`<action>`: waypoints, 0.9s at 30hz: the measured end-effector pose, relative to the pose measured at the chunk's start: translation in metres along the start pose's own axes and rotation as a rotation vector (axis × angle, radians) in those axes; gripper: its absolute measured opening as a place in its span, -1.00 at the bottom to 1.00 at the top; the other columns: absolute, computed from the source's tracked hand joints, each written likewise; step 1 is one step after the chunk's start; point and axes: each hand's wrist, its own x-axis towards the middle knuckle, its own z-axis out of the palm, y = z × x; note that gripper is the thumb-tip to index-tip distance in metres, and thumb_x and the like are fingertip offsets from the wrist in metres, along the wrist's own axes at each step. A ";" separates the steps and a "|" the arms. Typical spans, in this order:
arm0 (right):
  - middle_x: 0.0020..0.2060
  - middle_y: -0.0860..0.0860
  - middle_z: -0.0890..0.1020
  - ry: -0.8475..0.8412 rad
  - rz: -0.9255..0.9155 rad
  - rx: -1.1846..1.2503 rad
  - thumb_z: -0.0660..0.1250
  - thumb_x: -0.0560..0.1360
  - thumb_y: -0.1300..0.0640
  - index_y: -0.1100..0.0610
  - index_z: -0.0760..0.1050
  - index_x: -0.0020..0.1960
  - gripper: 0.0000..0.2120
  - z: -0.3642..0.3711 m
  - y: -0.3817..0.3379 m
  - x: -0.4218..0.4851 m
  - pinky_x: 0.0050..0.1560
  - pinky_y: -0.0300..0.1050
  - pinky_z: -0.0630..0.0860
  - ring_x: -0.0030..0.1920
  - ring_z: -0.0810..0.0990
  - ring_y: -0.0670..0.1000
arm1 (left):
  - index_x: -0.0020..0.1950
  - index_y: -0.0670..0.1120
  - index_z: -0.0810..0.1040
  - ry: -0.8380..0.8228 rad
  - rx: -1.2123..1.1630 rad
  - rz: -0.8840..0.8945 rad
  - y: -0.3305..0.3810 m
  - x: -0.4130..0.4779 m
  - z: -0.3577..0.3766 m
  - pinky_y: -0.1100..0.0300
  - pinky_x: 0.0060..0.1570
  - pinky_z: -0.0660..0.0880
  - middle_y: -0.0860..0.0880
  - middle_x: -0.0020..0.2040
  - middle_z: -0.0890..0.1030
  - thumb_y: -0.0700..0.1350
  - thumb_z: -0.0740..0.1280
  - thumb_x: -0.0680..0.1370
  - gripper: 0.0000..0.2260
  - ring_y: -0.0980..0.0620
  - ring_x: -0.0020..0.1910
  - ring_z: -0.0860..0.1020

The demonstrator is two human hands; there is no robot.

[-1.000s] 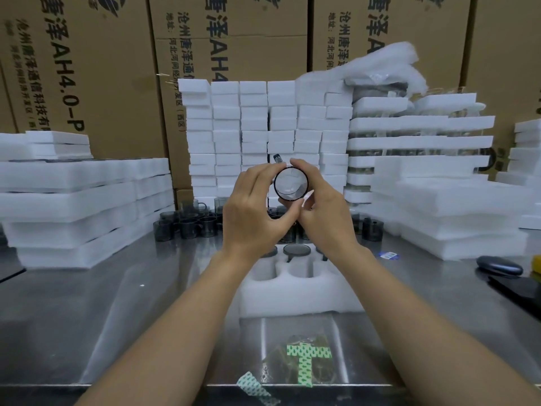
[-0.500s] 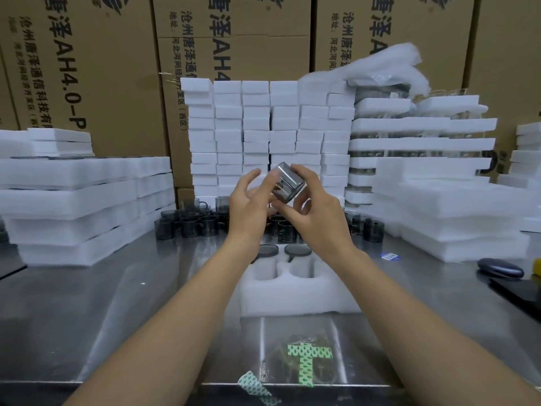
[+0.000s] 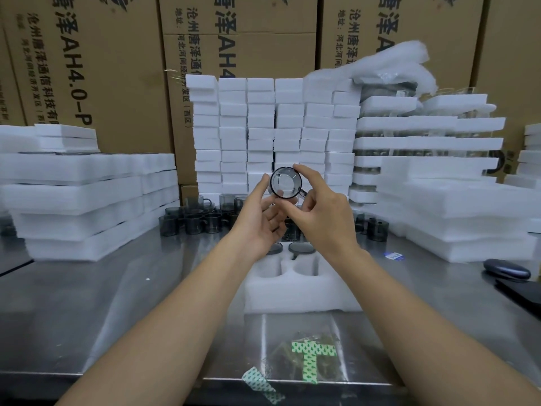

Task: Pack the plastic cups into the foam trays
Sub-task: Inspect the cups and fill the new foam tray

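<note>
Both hands, left (image 3: 257, 221) and right (image 3: 322, 218), grip one cup (image 3: 286, 183) above foam tray (image 3: 301, 297) on counter (image 3: 117, 288), two rear tray pockets hold cups (image 3: 302, 247), near pockets vacant, loose cups (image 3: 193, 219) behind

A steel surface (image 3: 87, 303) carries everything. Behind its far edge stands a wall of brown cardboard boxes (image 3: 117, 68) printed with dark Chinese characters and "AH4.0-P". Near the right edge lies a dark, rounded oval case (image 3: 506, 268), with a flat black object (image 3: 519, 291) just beside it towards the near side. A small blue and white label (image 3: 393, 255) sticks to the surface left of the case. At the near edge, green-patterned tape (image 3: 310, 360) forms a T, with another strip (image 3: 262, 386) hanging over the edge.
</note>
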 end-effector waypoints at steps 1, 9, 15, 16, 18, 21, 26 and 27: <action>-0.50 -0.16 0.52 0.000 0.013 -0.004 0.54 0.48 -0.19 -0.22 0.45 0.45 -0.42 0.000 0.000 0.000 -0.15 0.02 0.62 -0.38 0.56 -0.10 | 0.08 -0.04 0.69 0.000 0.003 0.001 -0.001 0.000 0.000 0.19 -0.19 0.46 0.00 0.02 0.78 0.37 0.37 0.58 -0.53 0.09 -0.21 0.58; -0.44 -0.13 0.60 -0.052 0.043 0.023 0.48 0.50 -0.13 -0.32 0.36 0.47 -0.41 -0.001 -0.002 0.000 -0.11 0.07 0.66 -0.32 0.64 -0.05 | -0.09 -0.07 0.80 -0.098 -0.003 -0.057 0.003 0.000 -0.002 0.10 -0.12 0.42 -0.04 0.15 0.77 0.39 0.32 0.59 -0.45 0.04 -0.23 0.65; -0.43 -0.16 0.59 -0.034 0.037 0.018 0.48 0.50 -0.05 -0.35 0.35 0.47 -0.39 -0.002 -0.002 0.000 -0.16 0.01 0.66 -0.32 0.62 -0.11 | -0.07 -0.09 0.81 -0.109 -0.007 -0.060 0.005 -0.002 -0.002 0.09 -0.10 0.42 -0.05 0.11 0.77 0.39 0.32 0.57 -0.43 0.01 -0.15 0.68; -0.43 -0.16 0.58 -0.035 0.036 0.015 0.48 0.50 -0.05 -0.35 0.35 0.46 -0.40 -0.001 -0.002 0.000 -0.17 0.02 0.66 -0.33 0.62 -0.11 | -0.06 -0.10 0.80 -0.098 -0.003 -0.058 0.005 -0.002 -0.001 0.09 -0.09 0.42 -0.04 0.09 0.77 0.39 0.32 0.57 -0.43 0.01 -0.17 0.67; -0.42 -0.19 0.57 -0.036 0.031 0.003 0.48 0.49 -0.08 -0.34 0.35 0.46 -0.41 -0.001 -0.002 0.000 -0.18 0.02 0.65 -0.33 0.61 -0.13 | -0.02 -0.10 0.78 -0.063 0.007 -0.045 0.004 -0.001 0.000 0.08 -0.09 0.42 -0.03 0.05 0.78 0.39 0.33 0.57 -0.43 0.03 -0.21 0.68; -0.32 -0.23 0.59 -0.035 0.031 0.003 0.47 0.46 -0.20 -0.31 0.34 0.42 -0.42 -0.001 -0.001 0.000 -0.20 0.03 0.64 -0.32 0.60 -0.14 | 0.01 -0.08 0.77 -0.007 0.051 0.013 0.003 -0.002 0.002 0.09 -0.08 0.44 -0.02 0.03 0.78 0.42 0.32 0.57 -0.43 0.06 -0.21 0.70; -0.06 -0.20 0.57 -0.010 0.098 0.040 0.49 0.44 -0.29 -0.32 0.37 0.35 -0.45 0.000 -0.002 -0.001 -0.10 0.01 0.65 -0.18 0.65 -0.19 | 0.17 0.03 0.74 0.010 0.146 0.105 0.005 -0.004 0.003 0.16 -0.11 0.47 0.05 0.13 0.78 0.45 0.35 0.55 -0.46 0.11 -0.08 0.68; -0.03 -0.19 0.58 -0.010 0.141 0.114 0.50 0.44 -0.28 -0.32 0.39 0.32 -0.48 0.000 -0.003 0.000 -0.07 0.00 0.65 -0.15 0.67 -0.19 | 0.20 0.03 0.73 -0.001 0.157 0.114 0.005 -0.005 0.003 0.17 -0.12 0.46 0.06 0.12 0.78 0.44 0.37 0.54 -0.47 0.13 -0.09 0.68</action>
